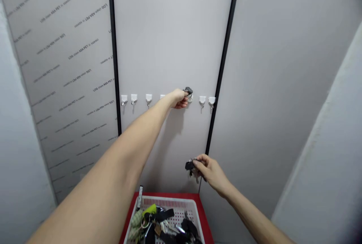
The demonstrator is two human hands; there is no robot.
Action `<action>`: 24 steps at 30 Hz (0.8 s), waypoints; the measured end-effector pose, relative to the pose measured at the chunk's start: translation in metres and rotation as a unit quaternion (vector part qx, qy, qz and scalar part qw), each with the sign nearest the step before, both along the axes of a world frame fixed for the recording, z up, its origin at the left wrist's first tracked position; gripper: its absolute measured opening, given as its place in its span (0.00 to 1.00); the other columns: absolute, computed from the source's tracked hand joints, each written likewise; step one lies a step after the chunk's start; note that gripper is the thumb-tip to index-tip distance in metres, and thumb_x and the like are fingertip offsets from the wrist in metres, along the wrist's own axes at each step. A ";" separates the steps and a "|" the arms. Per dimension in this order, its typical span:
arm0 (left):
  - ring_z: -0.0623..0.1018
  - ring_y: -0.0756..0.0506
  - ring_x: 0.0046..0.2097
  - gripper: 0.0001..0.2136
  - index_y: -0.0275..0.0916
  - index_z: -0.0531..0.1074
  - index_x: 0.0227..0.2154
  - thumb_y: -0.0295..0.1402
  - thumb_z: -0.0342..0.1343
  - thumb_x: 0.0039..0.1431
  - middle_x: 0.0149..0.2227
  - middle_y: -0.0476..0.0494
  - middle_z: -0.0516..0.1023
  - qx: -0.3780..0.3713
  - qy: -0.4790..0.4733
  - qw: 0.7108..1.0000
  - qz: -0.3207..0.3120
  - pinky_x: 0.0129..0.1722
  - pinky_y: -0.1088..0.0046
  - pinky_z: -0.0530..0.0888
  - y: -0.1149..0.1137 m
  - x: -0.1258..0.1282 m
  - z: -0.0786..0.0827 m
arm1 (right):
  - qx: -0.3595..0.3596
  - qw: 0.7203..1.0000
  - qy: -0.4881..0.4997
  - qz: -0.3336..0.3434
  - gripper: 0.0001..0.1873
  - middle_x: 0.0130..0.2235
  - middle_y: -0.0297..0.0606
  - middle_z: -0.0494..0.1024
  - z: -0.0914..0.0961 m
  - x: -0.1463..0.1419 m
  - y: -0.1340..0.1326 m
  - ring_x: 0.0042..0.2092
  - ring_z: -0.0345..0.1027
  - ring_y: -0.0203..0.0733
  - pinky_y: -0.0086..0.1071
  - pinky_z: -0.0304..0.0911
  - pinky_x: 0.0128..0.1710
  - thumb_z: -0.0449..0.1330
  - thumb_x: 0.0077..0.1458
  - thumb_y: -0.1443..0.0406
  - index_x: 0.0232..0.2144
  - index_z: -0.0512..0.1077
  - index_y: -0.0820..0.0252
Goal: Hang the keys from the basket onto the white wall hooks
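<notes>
My left hand reaches up to a row of white wall hooks, its fingers pinched on a dark key fob. The fob is right in front of a hook; whether its ring is around that hook I cannot tell. Lower and to the right, my right hand is closed on a bunch of keys, with a black piece and metal keys hanging from the fingertips. Below both hands, a white basket holds several keys, key rings, black straps and a yellow-green item.
More hooks line the wall panel, such as one at the left and one at the right. Black strips edge the panel. Beneath the basket is a red surface. Printed film covers the left wall.
</notes>
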State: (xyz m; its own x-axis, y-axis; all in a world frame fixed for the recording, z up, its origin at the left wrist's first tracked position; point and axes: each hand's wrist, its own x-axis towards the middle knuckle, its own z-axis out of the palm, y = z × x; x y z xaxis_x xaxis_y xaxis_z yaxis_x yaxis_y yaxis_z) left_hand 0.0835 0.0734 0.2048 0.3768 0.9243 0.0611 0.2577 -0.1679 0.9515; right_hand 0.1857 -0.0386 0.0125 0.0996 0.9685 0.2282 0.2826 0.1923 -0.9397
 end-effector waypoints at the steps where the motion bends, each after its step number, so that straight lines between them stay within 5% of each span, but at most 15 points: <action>1: 0.65 0.53 0.18 0.15 0.35 0.58 0.10 0.35 0.44 0.47 0.11 0.49 0.60 -0.007 0.021 1.000 -0.002 0.22 0.77 0.61 0.000 -0.003 0.002 | -0.007 1.000 -0.005 0.005 0.11 0.15 0.27 0.63 -0.003 0.001 -0.002 0.17 0.55 0.27 0.23 0.51 0.16 0.51 0.38 0.59 0.19 0.58 0.62; 6: 0.62 0.53 0.17 0.14 0.36 0.60 0.10 0.35 0.46 0.45 0.11 0.48 0.60 -0.061 0.107 0.990 -0.072 0.20 0.76 0.59 0.001 -0.018 -0.003 | -0.026 0.999 0.005 0.033 0.10 0.16 0.27 0.62 -0.021 0.002 -0.010 0.18 0.56 0.27 0.23 0.53 0.18 0.52 0.38 0.60 0.18 0.57 0.61; 9: 0.61 0.53 0.16 0.14 0.37 0.60 0.10 0.36 0.44 0.46 0.11 0.48 0.60 -0.073 0.127 0.988 -0.056 0.20 0.76 0.59 0.003 -0.017 -0.015 | -0.034 0.999 0.010 0.042 0.10 0.16 0.26 0.61 -0.027 0.002 -0.012 0.18 0.56 0.27 0.23 0.53 0.18 0.51 0.38 0.60 0.18 0.56 0.61; 19: 0.59 0.57 0.13 0.17 0.36 0.55 0.10 0.41 0.42 0.46 0.10 0.53 0.59 0.033 -0.079 0.996 -0.013 0.17 0.81 0.59 0.009 -0.003 -0.018 | -0.054 0.997 -0.039 0.048 0.08 0.17 0.27 0.61 -0.048 -0.002 -0.016 0.19 0.55 0.28 0.23 0.51 0.18 0.50 0.40 0.62 0.19 0.56 0.61; 21: 0.59 0.57 0.12 0.17 0.36 0.56 0.10 0.41 0.42 0.46 0.09 0.53 0.59 0.070 -0.042 0.997 -0.015 0.17 0.81 0.59 0.003 -0.011 -0.034 | -0.061 0.995 -0.058 0.057 0.07 0.17 0.27 0.61 -0.061 -0.005 -0.018 0.19 0.55 0.29 0.23 0.52 0.19 0.49 0.40 0.62 0.19 0.56 0.61; 24: 0.60 0.56 0.13 0.18 0.35 0.57 0.10 0.41 0.40 0.47 0.09 0.52 0.59 0.119 0.070 0.987 -0.077 0.18 0.80 0.60 -0.016 -0.032 -0.089 | -0.054 0.991 -0.110 0.050 0.07 0.17 0.28 0.62 -0.080 -0.009 -0.020 0.20 0.56 0.29 0.23 0.52 0.20 0.49 0.41 0.62 0.20 0.58 0.61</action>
State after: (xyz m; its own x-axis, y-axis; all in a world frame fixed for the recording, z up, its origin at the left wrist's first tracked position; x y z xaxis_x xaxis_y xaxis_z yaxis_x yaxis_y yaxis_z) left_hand 0.0514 0.0577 0.1161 0.5318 0.8210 0.2080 0.3373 -0.4306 0.8372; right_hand 0.1772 -0.0587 -0.0673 -0.0380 0.9911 0.1276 0.4684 0.1305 -0.8738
